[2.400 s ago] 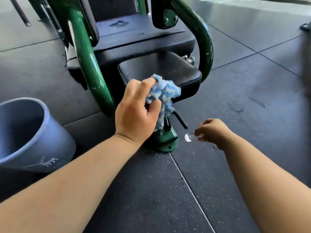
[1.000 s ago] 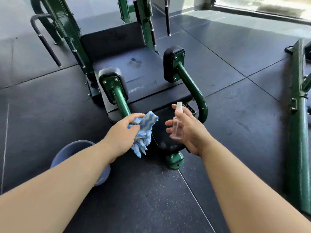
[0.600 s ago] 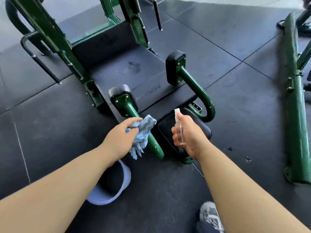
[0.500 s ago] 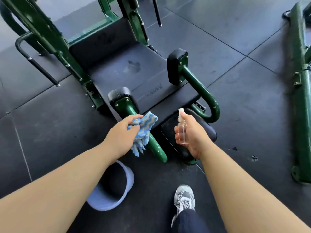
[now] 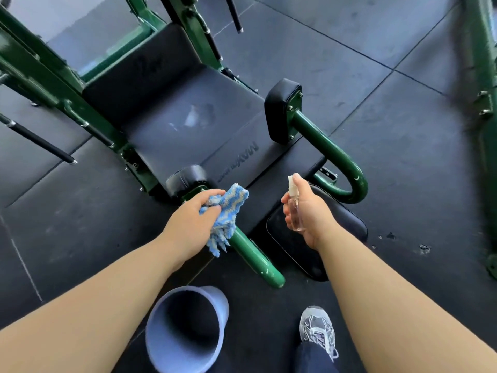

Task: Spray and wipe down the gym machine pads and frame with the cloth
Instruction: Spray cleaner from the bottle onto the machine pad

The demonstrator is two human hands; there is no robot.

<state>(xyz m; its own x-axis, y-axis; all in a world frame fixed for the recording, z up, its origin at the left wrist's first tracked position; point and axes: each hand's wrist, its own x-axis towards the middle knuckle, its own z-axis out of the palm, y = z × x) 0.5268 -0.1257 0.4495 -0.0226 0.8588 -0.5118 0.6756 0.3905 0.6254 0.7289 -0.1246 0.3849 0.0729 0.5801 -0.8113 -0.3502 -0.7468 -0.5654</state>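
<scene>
My left hand (image 5: pixel 188 224) grips a blue and white cloth (image 5: pixel 226 211) just above the left green tube (image 5: pixel 252 257) of the gym machine frame. My right hand (image 5: pixel 306 214) holds a small clear spray bottle (image 5: pixel 294 208) upright, its white nozzle pointing left, with the forefinger on top. It hovers over the small black seat pad (image 5: pixel 347 224). The large black back pad (image 5: pixel 188 125) has a wet patch near its middle. Two black shoulder pads (image 5: pixel 279 109) sit on the green tubes.
A pale blue bucket (image 5: pixel 185 329) lies on the black rubber floor between my arms. My grey shoe (image 5: pixel 318 329) stands to its right. Another green machine frame (image 5: pixel 486 117) runs along the right edge. Black handles (image 5: pixel 37 138) stick out at the left.
The view has risen from a crouch beside the seat pad to looking down from above. My right hand picked up the spray bottle and raised it upright; bucket and shoe came into view.
</scene>
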